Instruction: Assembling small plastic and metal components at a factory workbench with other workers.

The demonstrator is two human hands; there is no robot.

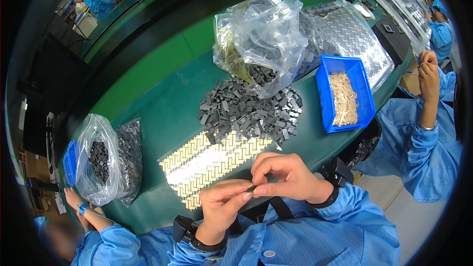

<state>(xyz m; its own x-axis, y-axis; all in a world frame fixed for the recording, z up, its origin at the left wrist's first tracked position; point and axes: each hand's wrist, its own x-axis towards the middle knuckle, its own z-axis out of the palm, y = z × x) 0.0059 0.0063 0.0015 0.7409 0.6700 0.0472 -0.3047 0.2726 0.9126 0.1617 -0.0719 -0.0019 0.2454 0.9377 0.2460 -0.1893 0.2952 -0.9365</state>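
In front of my chest, my left hand [224,203] and my right hand [286,176] meet fingertip to fingertip. Between them is a small black plastic part [252,188], pinched by the thumbs and fingers of both; its details are mostly covered. Just beyond my left hand lies a clear sheet [197,162] bearing rows of small cream-coloured pieces in a slanted pattern, with glare across its middle. A heap of small black rectangular parts [246,111] spreads over the sheet's far edge.
Behind the heap sits an open clear plastic bag [258,34] of black parts. To the right are a blue bin [367,98] with tan scraps and a clear textured sheet [352,39]. Another filled bag [106,167] stands left on the green table [157,103]. Co-workers sit on both sides.
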